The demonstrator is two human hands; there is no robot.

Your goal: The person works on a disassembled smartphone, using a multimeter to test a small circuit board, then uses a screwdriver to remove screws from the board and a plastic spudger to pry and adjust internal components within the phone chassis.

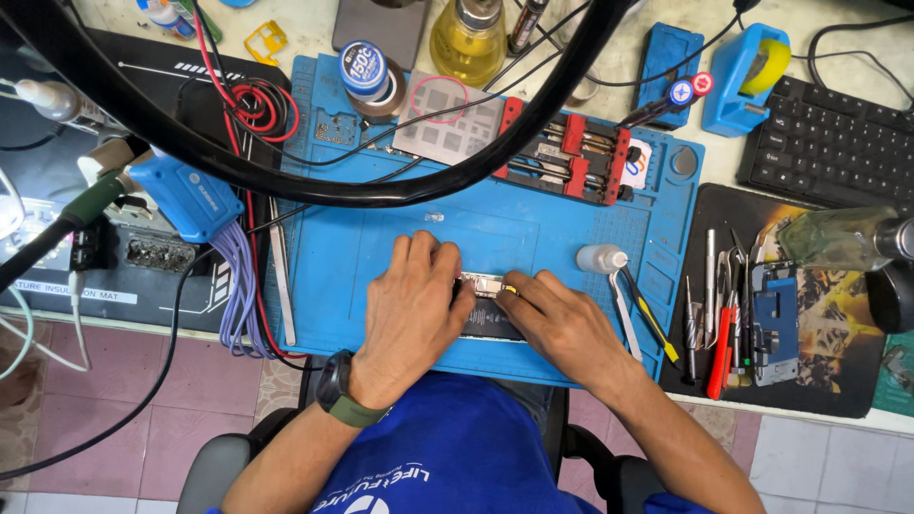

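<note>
A dark smartphone (pixel 490 319) with its inside exposed lies on the blue work mat (pixel 362 247), near the front edge. My left hand (pixel 411 309) lies flat over the phone's left part, fingers curled onto it. My right hand (pixel 562 324) grips the phone's right side and pinches a small yellow-tipped tool (pixel 511 286) against the silvery strip at the phone's top. Most of the phone is hidden under both hands. A watch with a green strap is on my left wrist.
A small white dropper bottle (pixel 602 257) and tweezers (pixel 626 319) lie right of my hands. Screwdrivers and a blue phone frame (pixel 776 319) sit on the dark pad at right. A red clamp fixture (pixel 566 152), tape roll (pixel 367 71), a yellow liquid bottle (pixel 468 38) and cables lie beyond; keyboard (pixel 828 143) far right.
</note>
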